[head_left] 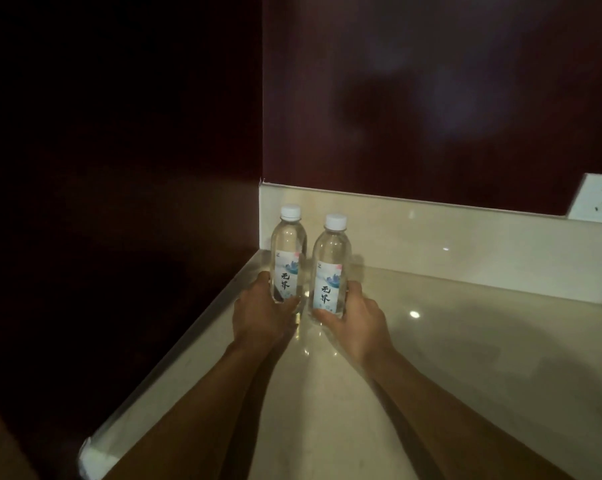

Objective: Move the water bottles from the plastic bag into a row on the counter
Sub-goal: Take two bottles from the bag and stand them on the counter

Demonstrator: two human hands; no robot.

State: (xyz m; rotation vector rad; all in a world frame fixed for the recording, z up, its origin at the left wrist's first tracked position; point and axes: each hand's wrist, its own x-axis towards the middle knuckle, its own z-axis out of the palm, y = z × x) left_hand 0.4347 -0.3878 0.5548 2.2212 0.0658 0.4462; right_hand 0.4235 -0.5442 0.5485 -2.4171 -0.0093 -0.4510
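Note:
Two clear water bottles with white caps and white labels stand upright side by side near the back left corner of the cream counter [465, 341]. My left hand [261, 313] wraps around the lower part of the left bottle [288, 251]. The right bottle [331, 261] is gripped low down by my right hand [358, 320]. Both bottle bases are hidden behind my fingers, so contact with the counter cannot be told. No plastic bag is in view.
A low cream backsplash [431, 230] runs along the back under a dark red wall. A white wall socket [597, 202] sits at the far right. The counter's left edge [174, 358] drops off into darkness.

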